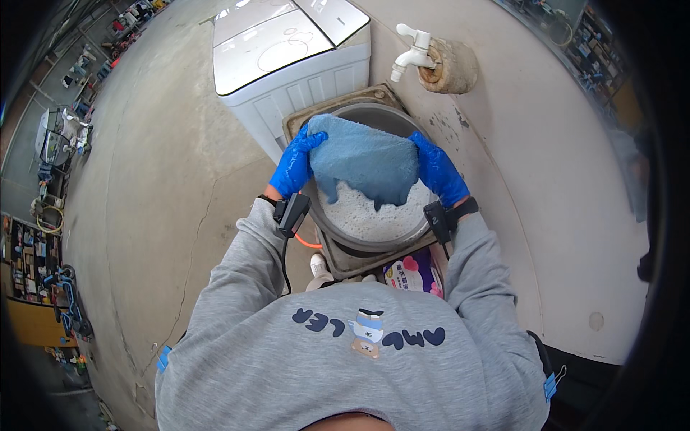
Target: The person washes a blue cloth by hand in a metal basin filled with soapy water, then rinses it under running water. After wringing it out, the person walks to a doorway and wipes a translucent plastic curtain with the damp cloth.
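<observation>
A wet blue towel is stretched between my two hands over a round grey basin. My left hand, in a blue rubber glove, grips the towel's left end. The right end is held by my right hand, gloved the same way. Below the towel's ragged-looking lower edge, foamy white suds cover the water in the basin. The towel hides the middle of the basin. The basin rests on a worn square sink or stand.
A white twin-tub washing machine stands beyond the basin on the left. From the wall at right juts a white plastic tap. A purple-and-white detergent package sits below the stand, and an orange hose runs beside it.
</observation>
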`<action>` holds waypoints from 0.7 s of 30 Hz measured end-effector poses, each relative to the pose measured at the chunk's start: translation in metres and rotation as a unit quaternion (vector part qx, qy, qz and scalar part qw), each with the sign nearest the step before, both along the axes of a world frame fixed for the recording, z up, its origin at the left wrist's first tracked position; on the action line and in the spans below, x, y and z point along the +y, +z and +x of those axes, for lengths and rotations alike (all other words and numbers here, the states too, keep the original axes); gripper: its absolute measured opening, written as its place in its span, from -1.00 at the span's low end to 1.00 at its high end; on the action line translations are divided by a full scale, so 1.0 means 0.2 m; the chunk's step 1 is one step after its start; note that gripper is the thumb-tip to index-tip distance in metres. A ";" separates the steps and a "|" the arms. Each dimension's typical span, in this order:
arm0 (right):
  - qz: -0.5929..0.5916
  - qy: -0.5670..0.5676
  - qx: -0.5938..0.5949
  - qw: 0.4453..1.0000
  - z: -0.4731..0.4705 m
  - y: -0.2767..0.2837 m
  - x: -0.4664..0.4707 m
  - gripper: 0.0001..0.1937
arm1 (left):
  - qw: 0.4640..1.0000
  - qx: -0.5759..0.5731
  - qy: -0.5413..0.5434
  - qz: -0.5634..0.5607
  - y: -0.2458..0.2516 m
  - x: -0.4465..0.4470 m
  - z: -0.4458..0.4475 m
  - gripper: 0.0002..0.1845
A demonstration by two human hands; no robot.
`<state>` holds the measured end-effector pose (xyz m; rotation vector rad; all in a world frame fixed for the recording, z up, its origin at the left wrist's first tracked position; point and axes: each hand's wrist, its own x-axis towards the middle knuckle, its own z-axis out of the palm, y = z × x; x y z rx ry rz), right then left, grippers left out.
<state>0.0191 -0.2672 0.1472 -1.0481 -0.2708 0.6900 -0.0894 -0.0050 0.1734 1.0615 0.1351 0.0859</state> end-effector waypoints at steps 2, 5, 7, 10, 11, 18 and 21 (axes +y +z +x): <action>-0.027 0.046 -0.035 0.998 0.01 0.03 0.01 -0.70 | 0.987 -0.055 -0.001 0.151 0.02 -0.01 -0.02 -0.45; -0.047 0.067 -0.164 0.983 0.00 0.09 0.03 -0.64 | 0.993 -0.012 -0.020 0.117 0.04 -0.01 -0.03 -0.36; -0.010 0.093 -0.239 0.967 -0.01 0.14 0.04 -0.60 | 0.994 0.012 -0.046 0.097 0.03 -0.01 -0.02 -0.32; -0.103 0.211 -0.178 0.956 -0.03 0.19 0.06 -0.57 | 0.984 -0.012 -0.081 0.160 0.00 -0.02 0.02 -0.31; -0.165 0.208 -0.195 0.944 -0.03 0.20 0.07 -0.58 | 0.985 -0.014 -0.085 0.152 -0.01 -0.01 0.03 -0.32; -0.138 0.218 -0.144 0.955 -0.02 0.23 0.20 -0.63 | 0.995 0.065 -0.079 0.014 -0.04 -0.07 0.07 -0.44; -0.112 0.219 -0.205 0.947 -0.03 0.25 0.26 -0.63 | 0.958 0.174 -0.082 0.213 -0.03 -0.17 0.04 -0.44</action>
